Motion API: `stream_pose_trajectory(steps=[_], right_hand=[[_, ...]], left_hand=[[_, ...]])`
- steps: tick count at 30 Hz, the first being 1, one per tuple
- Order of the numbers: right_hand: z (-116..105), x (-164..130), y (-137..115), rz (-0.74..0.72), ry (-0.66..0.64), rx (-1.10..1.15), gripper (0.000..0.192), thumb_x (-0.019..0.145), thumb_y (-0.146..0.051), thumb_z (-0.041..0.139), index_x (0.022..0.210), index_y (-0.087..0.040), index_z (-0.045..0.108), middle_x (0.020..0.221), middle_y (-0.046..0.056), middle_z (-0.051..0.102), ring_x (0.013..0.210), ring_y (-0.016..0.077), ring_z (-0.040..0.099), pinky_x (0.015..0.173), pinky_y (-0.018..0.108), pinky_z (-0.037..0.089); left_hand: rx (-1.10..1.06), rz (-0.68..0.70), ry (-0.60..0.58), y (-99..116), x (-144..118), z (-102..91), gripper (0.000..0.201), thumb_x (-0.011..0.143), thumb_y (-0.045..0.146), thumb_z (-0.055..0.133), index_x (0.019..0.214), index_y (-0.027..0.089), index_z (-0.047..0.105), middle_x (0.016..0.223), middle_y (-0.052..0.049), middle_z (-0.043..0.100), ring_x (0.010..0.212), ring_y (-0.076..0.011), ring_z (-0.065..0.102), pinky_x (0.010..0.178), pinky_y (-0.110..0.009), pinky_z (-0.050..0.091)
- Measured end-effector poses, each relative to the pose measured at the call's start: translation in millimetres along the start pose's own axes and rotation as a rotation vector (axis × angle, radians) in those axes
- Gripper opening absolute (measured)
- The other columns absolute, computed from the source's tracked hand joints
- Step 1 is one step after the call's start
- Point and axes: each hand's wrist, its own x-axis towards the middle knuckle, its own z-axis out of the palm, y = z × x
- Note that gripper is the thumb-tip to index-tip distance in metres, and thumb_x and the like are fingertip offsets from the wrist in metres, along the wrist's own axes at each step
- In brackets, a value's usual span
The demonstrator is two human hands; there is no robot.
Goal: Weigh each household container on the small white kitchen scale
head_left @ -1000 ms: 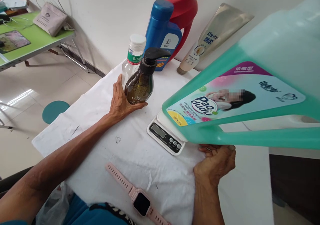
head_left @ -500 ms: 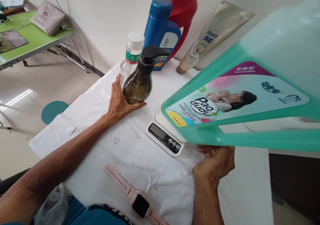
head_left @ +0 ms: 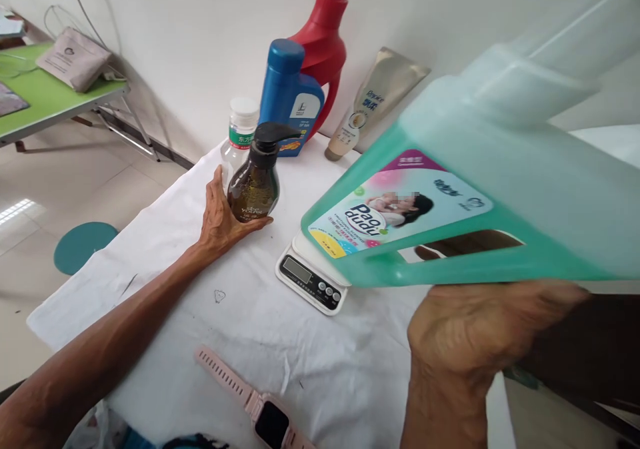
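Note:
A dark brown pump bottle (head_left: 254, 186) with a black pump stands on the white cloth. My left hand (head_left: 219, 216) grips its lower body, thumb across the front and fingers round the left side. A large jug of green liquid detergent (head_left: 345, 216) stands on a small white kitchen scale (head_left: 311, 279), its handle facing me. Against the near side of that handle lies my right hand (head_left: 467, 329), with most of its fingers hidden behind the jug. The scale's display looks blank.
Behind the pump bottle stand a clear bottle with a white cap (head_left: 243, 119), a blue bottle (head_left: 285, 96) and a red jug (head_left: 325, 49). A Rejoice tube (head_left: 370, 106) leans on the wall. A pink smartwatch (head_left: 270, 419) lies in front; a teal stool (head_left: 83, 246) is at left.
My right hand has moved up and right along the jug's near side, from beside the scale towards the handle. My left hand stays on the pump bottle. The view has shifted.

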Motion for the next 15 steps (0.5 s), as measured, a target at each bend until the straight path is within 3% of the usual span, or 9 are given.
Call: stream_pose_trajectory(steps=[3, 6, 10, 15], right_hand=[[5.1, 13.1, -4.9, -0.015, -0.055, 0.051, 0.043, 0.08, -0.055, 0.081, 0.068, -0.021, 0.057, 0.064, -0.001, 0.054, 0.056, 0.0158, 0.055, 0.057, 0.037, 0.049], [3.2, 21.7, -6.4, 0.08, -0.061, 0.101, 0.045, 0.065, -0.038, 0.094, 0.058, -0.02, 0.053, 0.053, -0.007, 0.044, 0.046, 0.0104, 0.043, 0.044, 0.029, 0.037], [7.9, 27.7, -10.2, 0.12, 0.003, 0.183, 0.046, 0.055, -0.029, 0.096, 0.053, -0.021, 0.05, 0.046, -0.009, 0.038, 0.039, 0.0071, 0.034, 0.036, 0.026, 0.028], [11.0, 35.4, -18.1, 0.096, 0.1, 0.155, 0.039, 0.055, -0.025, 0.088, 0.052, -0.021, 0.049, 0.047, -0.008, 0.038, 0.039, 0.0059, 0.032, 0.035, 0.025, 0.024]], left_hand=[[0.015, 0.004, 0.026, -4.5, 1.2, 1.5, 0.151, 0.043, 0.072, 0.098, 0.167, 0.028, 0.023, 0.162, -0.02, 0.04, 0.158, -0.0526, 0.031, 0.122, -0.074, 0.041], [-0.006, 0.047, 0.053, -11.3, 2.5, 3.6, 0.15, 0.042, 0.07, 0.099, 0.167, 0.032, 0.025, 0.161, -0.019, 0.041, 0.157, -0.0529, 0.033, 0.121, -0.075, 0.042], [-0.012, 0.065, 0.063, -14.0, 3.5, 3.8, 0.152, 0.04, 0.067, 0.101, 0.167, 0.033, 0.026, 0.16, -0.018, 0.042, 0.156, -0.0529, 0.035, 0.119, -0.077, 0.043], [-0.002, 0.063, 0.039, -6.7, 3.0, 0.6, 0.146, 0.044, 0.067, 0.1, 0.166, 0.034, 0.025, 0.166, -0.018, 0.038, 0.155, -0.0502, 0.037, 0.122, -0.075, 0.041]])
